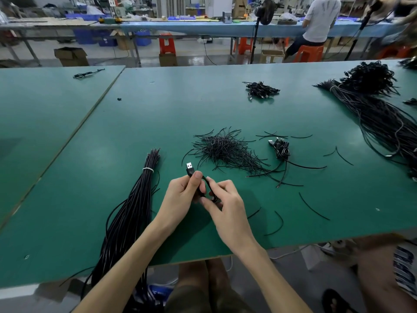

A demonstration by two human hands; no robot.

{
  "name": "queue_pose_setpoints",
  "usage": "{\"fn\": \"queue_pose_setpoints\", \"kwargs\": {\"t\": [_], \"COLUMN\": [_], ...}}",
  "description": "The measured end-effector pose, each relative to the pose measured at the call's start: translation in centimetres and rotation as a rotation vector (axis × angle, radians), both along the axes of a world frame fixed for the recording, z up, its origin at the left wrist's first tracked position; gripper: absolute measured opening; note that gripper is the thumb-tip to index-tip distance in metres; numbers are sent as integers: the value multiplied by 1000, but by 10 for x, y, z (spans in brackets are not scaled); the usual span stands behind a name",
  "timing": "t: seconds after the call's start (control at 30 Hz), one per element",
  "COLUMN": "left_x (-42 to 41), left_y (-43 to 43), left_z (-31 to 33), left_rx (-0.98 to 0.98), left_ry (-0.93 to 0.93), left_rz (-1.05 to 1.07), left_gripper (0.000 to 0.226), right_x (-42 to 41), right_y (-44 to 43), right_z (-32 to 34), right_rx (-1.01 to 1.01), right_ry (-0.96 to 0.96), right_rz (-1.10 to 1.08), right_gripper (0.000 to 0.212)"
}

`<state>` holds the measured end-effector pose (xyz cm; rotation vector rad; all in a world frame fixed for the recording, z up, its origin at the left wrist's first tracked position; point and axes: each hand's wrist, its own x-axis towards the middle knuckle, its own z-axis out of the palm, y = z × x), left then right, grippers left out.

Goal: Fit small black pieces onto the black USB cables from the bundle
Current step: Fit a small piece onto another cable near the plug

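Observation:
My left hand point(184, 190) grips a black USB cable point(190, 168) just below its silver plug, which points up and away. My right hand point(222, 197) pinches the same cable's coiled loop right beside the left hand. To the left lies a long bundle of black cables point(135, 206) bound by a white tie, trailing off the table's front edge. A loose heap of thin black ties point(223, 149) lies just beyond my hands. Any small black piece in my fingers is hidden.
A small coiled cable pile point(281, 147) lies right of the heap, another point(261, 89) farther back. A big cable bundle point(379, 118) fills the right side. Stray black ties point(313, 206) lie scattered on the green table point(158, 123). A person sits at a far bench.

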<state>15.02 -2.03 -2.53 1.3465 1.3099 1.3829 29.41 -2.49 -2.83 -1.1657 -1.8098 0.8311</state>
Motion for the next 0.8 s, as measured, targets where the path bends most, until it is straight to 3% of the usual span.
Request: {"fn": "queue_pose_setpoints", "kwargs": {"t": [0.27,0.43,0.6,0.8], "left_x": [-1,-1,-2,-1], "left_y": [1,3,2,1], "left_z": [-4,-8,-6,-8], "left_rx": [7,1,-13,-2], "left_ry": [21,98,8,50], "left_rz": [-36,-55,-154,-130], "left_gripper": [34,9,26,10], "right_x": [2,4,4,5], "right_y": [-1,0,0,1], "right_z": [1,3,1,0], "right_rx": [16,63,50,14], "right_ry": [96,88,109,96], "right_rz": [-54,-120,-101,-138], "right_gripper": [42,40,37,37]}}
